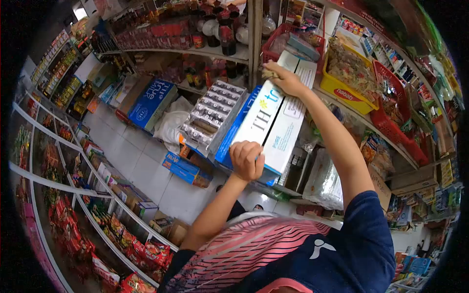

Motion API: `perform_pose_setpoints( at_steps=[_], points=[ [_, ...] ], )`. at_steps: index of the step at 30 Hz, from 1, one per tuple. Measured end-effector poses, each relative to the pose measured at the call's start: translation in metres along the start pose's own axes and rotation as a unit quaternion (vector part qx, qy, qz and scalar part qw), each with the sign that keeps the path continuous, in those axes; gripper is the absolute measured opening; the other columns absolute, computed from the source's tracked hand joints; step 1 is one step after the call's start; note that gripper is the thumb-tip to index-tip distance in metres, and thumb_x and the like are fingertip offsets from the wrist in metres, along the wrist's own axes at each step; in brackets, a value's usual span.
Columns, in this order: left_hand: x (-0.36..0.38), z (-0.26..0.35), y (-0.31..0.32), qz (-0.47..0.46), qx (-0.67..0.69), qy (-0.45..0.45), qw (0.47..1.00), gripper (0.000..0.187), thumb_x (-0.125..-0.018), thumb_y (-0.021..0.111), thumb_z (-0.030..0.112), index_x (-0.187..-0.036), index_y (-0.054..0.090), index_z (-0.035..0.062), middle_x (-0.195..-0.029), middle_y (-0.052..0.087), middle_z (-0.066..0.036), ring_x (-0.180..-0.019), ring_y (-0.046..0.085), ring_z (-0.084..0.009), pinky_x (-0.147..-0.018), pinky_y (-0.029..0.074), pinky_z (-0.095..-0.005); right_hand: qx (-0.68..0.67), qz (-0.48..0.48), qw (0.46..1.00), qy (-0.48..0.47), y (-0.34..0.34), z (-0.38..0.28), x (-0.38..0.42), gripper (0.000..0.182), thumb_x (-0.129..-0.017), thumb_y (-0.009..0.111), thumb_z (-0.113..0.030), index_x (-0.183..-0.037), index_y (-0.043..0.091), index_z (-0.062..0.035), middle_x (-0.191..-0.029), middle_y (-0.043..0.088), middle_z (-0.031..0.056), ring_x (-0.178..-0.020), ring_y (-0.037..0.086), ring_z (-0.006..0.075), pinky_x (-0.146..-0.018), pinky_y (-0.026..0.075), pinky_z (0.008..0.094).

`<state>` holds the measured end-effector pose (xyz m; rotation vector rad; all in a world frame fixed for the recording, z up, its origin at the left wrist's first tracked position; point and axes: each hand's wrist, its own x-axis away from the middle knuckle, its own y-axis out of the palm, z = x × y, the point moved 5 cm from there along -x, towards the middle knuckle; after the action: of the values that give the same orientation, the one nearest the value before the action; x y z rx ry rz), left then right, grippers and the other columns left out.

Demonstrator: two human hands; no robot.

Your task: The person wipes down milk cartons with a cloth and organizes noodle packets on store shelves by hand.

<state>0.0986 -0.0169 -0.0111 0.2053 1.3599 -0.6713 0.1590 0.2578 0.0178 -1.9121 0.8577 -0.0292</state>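
A long white carton (273, 122) with blue lettering lies on top of a blue carton (243, 119) in the middle of the view. At its near end my left hand (247, 159) rests with the fingers curled against the edge. My right hand (285, 80) lies over the far end, with a small yellowish thing by its fingers that I cannot make out. Left of the cartons is a tray of wrapped small bottles or cups (215, 112).
Another blue carton (150, 106) and a white plastic bag (173, 123) are further left. A blue box (186, 169) sits on the tiled floor (141, 161). Yellow (348, 78) and red baskets (391, 105) stand at the right. Shelves of packets (68, 215) line the left.
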Motion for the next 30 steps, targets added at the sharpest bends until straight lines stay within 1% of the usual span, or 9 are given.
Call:
perform_pose_setpoints(
  at_steps=[5,7,9,10,12,16,19,21,30],
  points=[
    [-0.016,0.002,-0.015,0.009,0.130,-0.125,0.983,0.029,-0.085,0.042,0.025,-0.097,0.049,0.0005,-0.097,0.050,-0.015,-0.092,0.046,-0.0289,-0.086,0.033,-0.0380,-0.102,-0.105,0.979,-0.143,0.038,-0.124,0.083,0.038,-0.081,0.051,-0.019,-0.119,0.049,-0.0132,-0.126,0.045,0.0098,-0.115,0.043,0.0257,-0.097,0.033,0.0313],
    [-0.031,0.004,-0.034,0.025,0.146,-0.156,0.977,0.026,-0.085,0.041,0.022,-0.093,0.050,-0.0012,-0.097,0.049,-0.014,-0.092,0.045,-0.0249,-0.086,0.034,-0.0338,-0.077,-0.288,0.954,-0.028,0.048,-0.171,0.110,0.038,-0.079,0.050,-0.016,-0.117,0.051,-0.0104,-0.119,0.051,0.0108,-0.108,0.048,0.0274,-0.094,0.036,0.0315],
    [-0.047,0.004,-0.054,0.075,0.152,-0.189,0.967,0.016,-0.081,0.046,0.013,-0.088,0.053,0.0007,-0.092,0.052,-0.013,-0.089,0.047,-0.0282,-0.083,0.035,-0.0372,-0.007,-0.112,0.952,-0.286,0.050,-0.212,0.135,0.037,-0.074,0.050,-0.014,-0.109,0.055,-0.0021,-0.109,0.056,0.0122,-0.096,0.054,0.0270,-0.085,0.042,0.0340],
    [-0.054,-0.001,-0.057,0.055,0.153,-0.195,0.967,0.014,-0.079,0.047,0.009,-0.087,0.053,0.0008,-0.091,0.052,-0.013,-0.088,0.048,-0.0286,-0.082,0.036,-0.0371,-0.011,-0.112,0.945,-0.307,0.061,-0.220,0.146,0.037,-0.074,0.050,-0.014,-0.109,0.055,-0.0021,-0.109,0.056,0.0122,-0.096,0.054,0.0270,-0.085,0.042,0.0340],
    [-0.072,-0.004,-0.050,-0.063,0.114,-0.172,0.976,0.016,-0.078,0.052,0.013,-0.088,0.053,0.0012,-0.093,0.053,-0.013,-0.092,0.049,-0.0301,-0.081,0.036,-0.0373,0.324,0.008,0.885,-0.334,0.086,-0.226,0.169,0.036,-0.069,0.051,-0.014,-0.099,0.060,0.0038,-0.104,0.057,0.0147,-0.089,0.056,0.0254,-0.077,0.045,0.0354],
    [-0.073,-0.006,-0.011,-0.244,0.060,-0.104,0.962,0.035,-0.081,0.051,0.025,-0.108,0.051,0.0044,-0.114,0.050,-0.014,-0.111,0.042,-0.0309,-0.095,0.029,-0.0382,0.339,-0.020,0.910,-0.236,0.156,-0.174,0.207,0.031,-0.066,0.053,-0.013,-0.089,0.063,0.0045,-0.101,0.058,0.0177,-0.087,0.058,0.0254,-0.074,0.048,0.0357],
    [-0.046,-0.020,0.015,-0.357,-0.050,-0.054,0.931,0.046,-0.086,0.044,0.037,-0.122,0.046,0.0083,-0.130,0.039,-0.016,-0.123,0.032,-0.0312,-0.101,0.023,-0.0401,0.443,-0.072,0.832,-0.327,0.210,-0.136,0.240,0.029,-0.060,0.054,-0.015,-0.084,0.065,-0.0019,-0.099,0.060,0.0108,-0.099,0.053,0.0230,-0.086,0.042,0.0325],
    [-0.043,-0.022,0.022,-0.417,-0.067,-0.079,0.903,0.048,-0.086,0.043,0.039,-0.123,0.046,0.0084,-0.131,0.038,-0.016,-0.124,0.032,-0.0293,-0.102,0.022,-0.0398,0.346,-0.296,0.845,-0.281,0.241,-0.107,0.253,0.025,-0.061,0.054,-0.016,-0.080,0.066,-0.0040,-0.103,0.058,0.0122,-0.098,0.053,0.0243,-0.084,0.043,0.0318],
    [-0.052,-0.013,0.017,-0.380,-0.048,-0.069,0.921,0.045,-0.083,0.047,0.039,-0.112,0.054,0.0045,-0.123,0.047,-0.017,-0.118,0.039,-0.0300,-0.099,0.027,-0.0403,0.268,0.130,0.847,-0.441,0.103,-0.159,0.242,0.013,-0.072,0.051,-0.013,-0.081,0.059,-0.0091,-0.122,0.049,0.0075,-0.111,0.049,0.0200,-0.096,0.036,0.0315]
  ],
)
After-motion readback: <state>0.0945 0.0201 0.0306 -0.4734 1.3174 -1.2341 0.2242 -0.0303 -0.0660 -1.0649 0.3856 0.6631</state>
